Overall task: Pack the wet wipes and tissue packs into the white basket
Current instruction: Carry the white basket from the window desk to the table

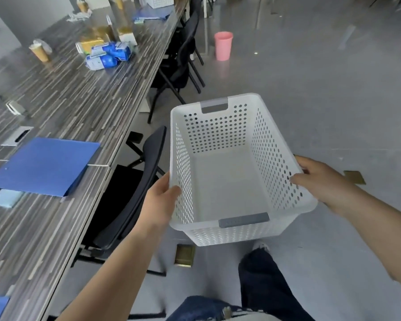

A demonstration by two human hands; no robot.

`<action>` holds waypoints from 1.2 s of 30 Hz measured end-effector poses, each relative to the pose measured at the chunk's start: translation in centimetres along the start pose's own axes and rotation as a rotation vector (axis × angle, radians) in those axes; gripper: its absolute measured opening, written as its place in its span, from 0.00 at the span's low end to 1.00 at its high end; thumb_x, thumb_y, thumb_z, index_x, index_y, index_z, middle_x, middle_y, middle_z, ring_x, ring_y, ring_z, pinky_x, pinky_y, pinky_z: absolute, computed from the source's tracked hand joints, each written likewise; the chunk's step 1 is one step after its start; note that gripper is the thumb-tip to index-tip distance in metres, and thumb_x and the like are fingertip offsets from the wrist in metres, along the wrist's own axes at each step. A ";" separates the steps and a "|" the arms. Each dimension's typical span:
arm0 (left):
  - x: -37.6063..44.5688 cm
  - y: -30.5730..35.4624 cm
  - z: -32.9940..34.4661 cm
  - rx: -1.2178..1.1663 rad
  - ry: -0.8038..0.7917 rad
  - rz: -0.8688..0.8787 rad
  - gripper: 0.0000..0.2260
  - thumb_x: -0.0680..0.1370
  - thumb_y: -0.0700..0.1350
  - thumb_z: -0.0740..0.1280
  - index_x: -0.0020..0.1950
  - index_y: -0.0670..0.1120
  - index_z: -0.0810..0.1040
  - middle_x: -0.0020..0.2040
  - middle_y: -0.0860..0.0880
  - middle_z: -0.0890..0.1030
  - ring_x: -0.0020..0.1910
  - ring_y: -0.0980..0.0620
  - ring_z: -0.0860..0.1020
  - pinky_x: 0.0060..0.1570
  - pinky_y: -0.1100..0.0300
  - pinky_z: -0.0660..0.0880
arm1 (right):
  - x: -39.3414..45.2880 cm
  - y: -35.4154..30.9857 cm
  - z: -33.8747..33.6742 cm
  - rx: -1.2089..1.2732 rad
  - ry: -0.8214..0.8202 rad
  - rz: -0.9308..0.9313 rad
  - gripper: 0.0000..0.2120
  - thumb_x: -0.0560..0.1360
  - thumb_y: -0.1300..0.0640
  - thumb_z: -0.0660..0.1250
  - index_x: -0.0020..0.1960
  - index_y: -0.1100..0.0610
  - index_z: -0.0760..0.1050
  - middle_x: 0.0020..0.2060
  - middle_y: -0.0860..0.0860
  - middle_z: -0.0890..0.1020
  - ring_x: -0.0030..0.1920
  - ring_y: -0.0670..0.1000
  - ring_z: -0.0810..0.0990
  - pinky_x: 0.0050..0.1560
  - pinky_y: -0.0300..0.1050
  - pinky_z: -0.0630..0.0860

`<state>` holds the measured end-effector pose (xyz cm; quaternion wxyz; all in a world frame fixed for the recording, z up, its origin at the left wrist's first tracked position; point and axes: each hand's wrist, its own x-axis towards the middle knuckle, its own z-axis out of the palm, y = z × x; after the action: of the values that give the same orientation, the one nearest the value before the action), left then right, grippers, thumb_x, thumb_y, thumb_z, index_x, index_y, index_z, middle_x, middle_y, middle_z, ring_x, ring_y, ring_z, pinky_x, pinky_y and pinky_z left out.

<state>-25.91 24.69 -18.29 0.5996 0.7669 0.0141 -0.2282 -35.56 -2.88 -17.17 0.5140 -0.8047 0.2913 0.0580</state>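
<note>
I carry the white perforated basket [273, 158] in the air over the grey floor; nothing lies inside it and it has grey handles at both ends. My left hand [159, 199] grips its left rim, thumb over the edge. My right hand [320, 179] grips the right rim, thumb inside the wall. Far ahead on the long striped table [63, 100] lie several blue-and-white wipe and tissue packs [107, 55] in a loose heap, with a yellow pack [88, 45] just behind them.
Black chairs [130, 188] stand along the table's right edge. A blue folder [44, 165] lies on the near table, paper cups [40, 52] further back. A pink bin [223, 45] stands on the floor ahead. Brass floor boxes [183, 254] sit by my feet.
</note>
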 end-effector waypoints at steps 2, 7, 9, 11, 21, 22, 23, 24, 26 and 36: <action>3.4 1.2 1.2 0.006 0.025 -0.011 0.16 0.75 0.32 0.57 0.52 0.44 0.81 0.43 0.49 0.84 0.41 0.51 0.80 0.42 0.59 0.75 | 4.2 -0.7 -1.2 0.006 -0.021 -0.004 0.24 0.75 0.67 0.58 0.54 0.36 0.72 0.47 0.39 0.80 0.50 0.46 0.80 0.60 0.53 0.75; 11.3 4.1 4.8 -0.002 0.114 -0.044 0.15 0.73 0.35 0.58 0.50 0.46 0.81 0.48 0.41 0.84 0.43 0.47 0.80 0.47 0.52 0.76 | 14.8 -3.2 -4.6 -0.030 -0.093 -0.047 0.25 0.74 0.67 0.58 0.60 0.40 0.73 0.52 0.43 0.81 0.54 0.49 0.80 0.61 0.54 0.75; 14.4 5.8 6.4 -0.027 0.161 -0.066 0.15 0.69 0.38 0.59 0.49 0.46 0.81 0.48 0.41 0.83 0.43 0.47 0.80 0.46 0.52 0.75 | 19.4 -4.6 -6.2 -0.049 -0.127 -0.066 0.25 0.74 0.67 0.58 0.62 0.42 0.74 0.52 0.42 0.81 0.54 0.48 0.80 0.60 0.53 0.75; 16.7 7.6 7.5 -0.038 0.194 -0.078 0.15 0.68 0.39 0.58 0.48 0.48 0.81 0.47 0.41 0.84 0.43 0.46 0.79 0.45 0.52 0.75 | 23.0 -6.3 -7.6 -0.067 -0.154 -0.082 0.25 0.74 0.67 0.57 0.64 0.45 0.74 0.52 0.43 0.81 0.53 0.47 0.80 0.58 0.51 0.76; 28.6 13.5 6.3 -0.109 0.372 -0.106 0.17 0.68 0.42 0.58 0.49 0.53 0.82 0.49 0.44 0.84 0.46 0.43 0.81 0.51 0.48 0.77 | 39.7 -16.0 -7.3 -0.115 -0.292 -0.210 0.21 0.74 0.68 0.57 0.55 0.44 0.75 0.51 0.47 0.82 0.52 0.51 0.80 0.54 0.50 0.75; 30.5 13.7 5.4 -0.120 0.395 -0.097 0.17 0.68 0.42 0.58 0.50 0.53 0.82 0.49 0.44 0.84 0.46 0.44 0.81 0.50 0.49 0.77 | 41.9 -17.2 -6.4 -0.121 -0.310 -0.217 0.21 0.75 0.68 0.57 0.55 0.44 0.75 0.50 0.46 0.82 0.52 0.51 0.80 0.53 0.49 0.75; 32.1 13.9 4.6 -0.123 0.411 -0.092 0.17 0.68 0.42 0.59 0.50 0.53 0.82 0.48 0.45 0.85 0.45 0.45 0.81 0.48 0.51 0.76 | 43.8 -18.2 -5.5 -0.131 -0.320 -0.227 0.20 0.75 0.67 0.57 0.55 0.44 0.75 0.49 0.46 0.82 0.51 0.51 0.80 0.51 0.48 0.75; 33.2 14.0 4.1 -0.127 0.418 -0.086 0.16 0.70 0.40 0.59 0.50 0.53 0.82 0.47 0.46 0.85 0.44 0.48 0.81 0.47 0.53 0.75 | 44.8 -19.1 -4.9 -0.138 -0.334 -0.239 0.20 0.75 0.67 0.57 0.56 0.44 0.75 0.50 0.46 0.82 0.51 0.50 0.80 0.50 0.47 0.75; 36.0 14.2 2.2 -0.157 0.451 -0.082 0.18 0.74 0.36 0.58 0.50 0.55 0.82 0.43 0.51 0.85 0.40 0.52 0.82 0.43 0.57 0.76 | 47.7 -21.4 -3.1 -0.129 -0.366 -0.261 0.21 0.75 0.67 0.57 0.57 0.45 0.75 0.50 0.45 0.82 0.51 0.48 0.81 0.48 0.45 0.76; 44.6 17.3 -7.1 -0.214 0.689 -0.128 0.19 0.75 0.34 0.58 0.46 0.56 0.82 0.40 0.54 0.86 0.37 0.54 0.83 0.42 0.57 0.77 | 58.8 -32.8 6.2 -0.160 -0.509 -0.361 0.24 0.77 0.67 0.58 0.60 0.39 0.71 0.47 0.37 0.79 0.47 0.42 0.79 0.41 0.39 0.73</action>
<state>21.50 15.16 -17.59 0.6211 0.7293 0.2868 0.0093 31.49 -11.67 -17.11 0.5072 -0.8411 0.0004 0.1880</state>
